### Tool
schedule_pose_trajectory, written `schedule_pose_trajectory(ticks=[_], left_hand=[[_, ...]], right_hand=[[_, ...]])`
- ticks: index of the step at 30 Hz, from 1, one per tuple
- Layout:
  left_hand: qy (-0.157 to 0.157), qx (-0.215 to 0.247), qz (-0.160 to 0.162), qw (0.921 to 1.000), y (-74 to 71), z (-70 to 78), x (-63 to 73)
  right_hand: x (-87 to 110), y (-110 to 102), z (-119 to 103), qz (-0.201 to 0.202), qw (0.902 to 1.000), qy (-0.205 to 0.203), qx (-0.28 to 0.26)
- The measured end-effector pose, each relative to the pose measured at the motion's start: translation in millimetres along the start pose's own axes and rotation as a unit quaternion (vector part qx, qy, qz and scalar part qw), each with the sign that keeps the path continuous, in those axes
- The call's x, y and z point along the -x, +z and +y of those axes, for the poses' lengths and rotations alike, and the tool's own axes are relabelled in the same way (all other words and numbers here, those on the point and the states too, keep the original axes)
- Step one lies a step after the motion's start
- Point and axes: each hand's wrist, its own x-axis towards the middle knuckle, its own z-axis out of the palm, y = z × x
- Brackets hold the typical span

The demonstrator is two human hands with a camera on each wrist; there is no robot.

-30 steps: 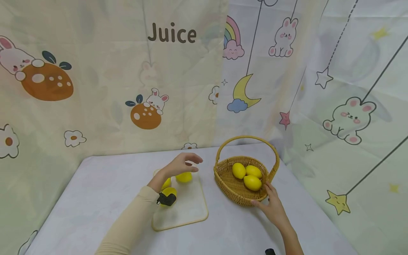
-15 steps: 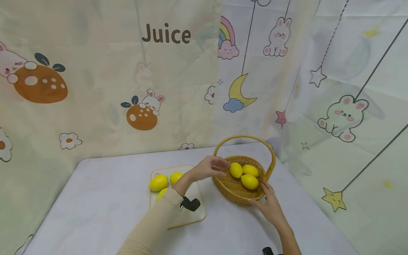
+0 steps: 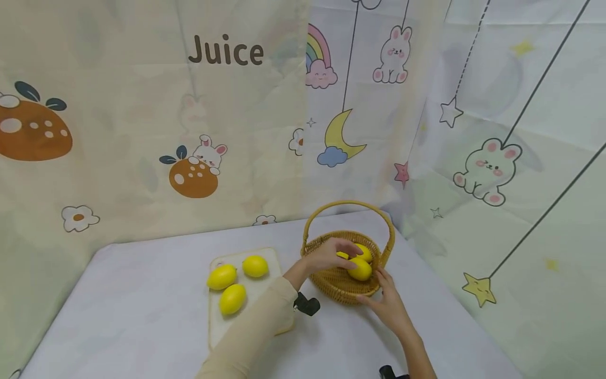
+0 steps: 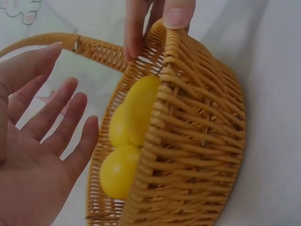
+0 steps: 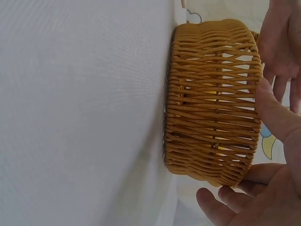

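Observation:
A brown wicker basket [image 3: 337,296] with a tall arched handle holds three yellow lemons [image 3: 361,269]. Over the basket is my left hand [image 3: 326,256], which partly hides one lemon in the head view. Its fingers are spread and relaxed in the left wrist view, beside the lemons with nothing in the palm. My right hand [image 3: 394,311] grips the basket's near right rim; the left wrist view shows its thumb [image 4: 177,17] on the rim and fingers inside the wall. From the right wrist, the woven side [image 5: 214,108] hides most of the fruit.
Left of the basket lies a pale cutting board [image 3: 262,292] with a yellowish edge, partly covered by the left sleeve [image 3: 251,329]. Three more lemons [image 3: 232,299] sit on it. A white cloth covers the table [image 3: 142,305], and printed curtains [image 3: 265,131] stand behind.
My left hand has moved right, from above the cutting board to over the basket. The board's lemons came into full view. My right hand stays on the basket rim; the head view turned slightly right.

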Motion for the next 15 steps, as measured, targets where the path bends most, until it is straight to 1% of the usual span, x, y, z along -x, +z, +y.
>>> schedule_pose_trajectory(ticks=[3, 9, 15], left_hand=[[-0.008, 0.000, 0.000, 1.0000, 5.8, -3.3, -7.7], [-0.040, -0.013, 0.022, 0.9989, 17.4, -11.4, -15.7], [-0.066, 0.003, 0.025, 0.9975, 27.5, -15.1, -21.5]], right_hand=[[-0.6, 0, 1, 0.004, 1.0000, 0.000, -0.004], [-1.5, 2, 1, 0.007, 0.9999, 0.008, -0.003], [0.3, 2, 2, 0.010, 0.9998, 0.014, -0.004]])
